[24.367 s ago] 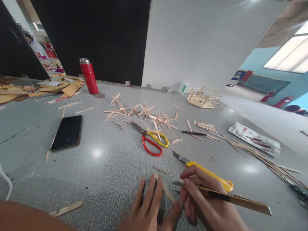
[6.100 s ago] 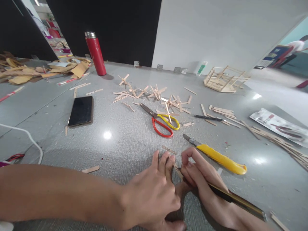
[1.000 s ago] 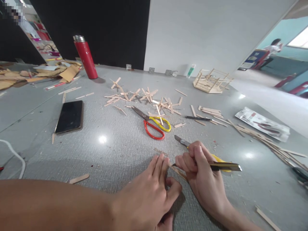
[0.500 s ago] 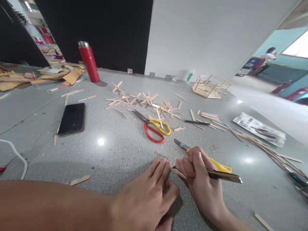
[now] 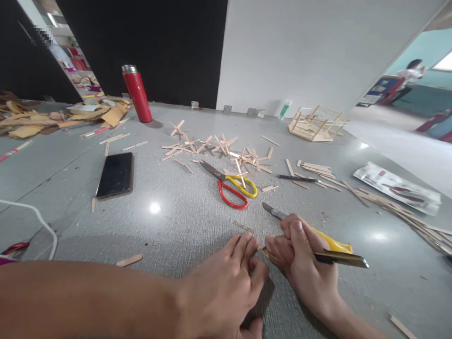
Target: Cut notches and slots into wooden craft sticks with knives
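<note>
Head view: a thin wooden stick [image 5: 264, 253] lies on the grey table [image 5: 176, 221] at bottom centre, pinned under the curled fingertips of the left hand [image 5: 222, 287]. The right hand [image 5: 303, 263] is closed around a dark craft knife [image 5: 341, 258], its tip at the stick. Just behind lie a yellow cutter [image 5: 328, 241] and red-and-yellow scissors [image 5: 233, 186], with a black phone [image 5: 116, 174] farther left

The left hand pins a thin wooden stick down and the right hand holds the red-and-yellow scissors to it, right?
Not quite. The head view shows the right hand holding a dark utility knife to it; the red-and-yellow scissors lie untouched farther off. The left hand does pin the thin wooden stick down.
</note>
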A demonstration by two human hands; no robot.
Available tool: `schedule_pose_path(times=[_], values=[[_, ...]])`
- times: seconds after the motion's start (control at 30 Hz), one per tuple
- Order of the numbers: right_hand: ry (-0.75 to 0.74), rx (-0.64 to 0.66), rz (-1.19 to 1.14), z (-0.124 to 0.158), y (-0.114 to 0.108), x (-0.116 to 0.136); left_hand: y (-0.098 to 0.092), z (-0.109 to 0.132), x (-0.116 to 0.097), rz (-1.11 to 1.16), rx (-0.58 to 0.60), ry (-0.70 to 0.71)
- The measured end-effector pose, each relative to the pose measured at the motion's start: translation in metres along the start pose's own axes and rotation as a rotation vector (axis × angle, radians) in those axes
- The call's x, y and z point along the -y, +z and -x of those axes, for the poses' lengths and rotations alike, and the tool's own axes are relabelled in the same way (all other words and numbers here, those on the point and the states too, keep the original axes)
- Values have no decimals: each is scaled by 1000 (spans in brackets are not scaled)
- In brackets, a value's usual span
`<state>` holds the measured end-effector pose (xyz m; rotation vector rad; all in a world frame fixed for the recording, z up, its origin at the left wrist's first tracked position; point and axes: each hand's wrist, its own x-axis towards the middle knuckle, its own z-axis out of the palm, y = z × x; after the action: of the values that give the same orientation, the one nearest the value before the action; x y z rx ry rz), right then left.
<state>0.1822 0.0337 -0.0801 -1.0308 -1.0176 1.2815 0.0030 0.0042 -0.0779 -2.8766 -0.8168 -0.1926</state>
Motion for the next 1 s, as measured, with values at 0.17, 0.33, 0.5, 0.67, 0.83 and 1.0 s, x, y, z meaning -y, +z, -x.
schedule_pose_path(times=[0.17,0.33,0.5,0.67,0.83,1.0], values=[[31,-30,-19,2,0,0,-1,-2,0,-28,26,-13],[23,-45,-32,3,0,0,-4,-3,1,-28,49,2],[-13,-81,-10,4,-3,-3,-6,-2,2,-14,63,5],[-13,-71,-17,3,-5,-3,-6,-3,3,-1,57,-1],[-1,-60,-32,4,-6,-3,-7,-3,4,34,60,-2],[3,-64,-63,3,-6,-4,-6,-2,3,29,60,1]])
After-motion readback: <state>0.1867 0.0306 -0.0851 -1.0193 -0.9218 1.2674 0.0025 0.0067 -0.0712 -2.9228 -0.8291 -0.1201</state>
